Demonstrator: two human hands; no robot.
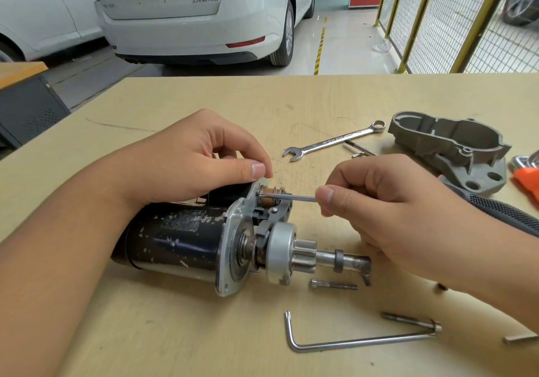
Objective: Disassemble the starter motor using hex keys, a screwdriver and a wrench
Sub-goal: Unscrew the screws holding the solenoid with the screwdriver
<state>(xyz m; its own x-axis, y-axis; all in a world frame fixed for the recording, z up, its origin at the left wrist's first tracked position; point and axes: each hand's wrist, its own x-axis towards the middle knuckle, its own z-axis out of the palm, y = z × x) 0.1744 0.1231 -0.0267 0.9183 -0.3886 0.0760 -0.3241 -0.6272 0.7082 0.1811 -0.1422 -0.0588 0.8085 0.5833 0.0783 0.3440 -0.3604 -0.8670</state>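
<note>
The black starter motor (175, 238) lies on its side on the table, pinion shaft (335, 257) pointing right, nose housing off. My left hand (186, 166) rests on top of the solenoid, fingers curled over its front flange. My right hand (388, 201) pinches a thin hex key (294, 198) whose tip sits at a screw on the solenoid end plate. The removed grey nose housing (449, 149) lies at the right.
A combination wrench (335, 140) lies behind the motor. A large hex key (350, 340), a long bolt (411, 320) and a short bolt (334, 284) lie in front. A black-handled tool (501, 210) and orange item (528, 182) sit far right. The wooden table's (204, 333) far edge faces parked cars.
</note>
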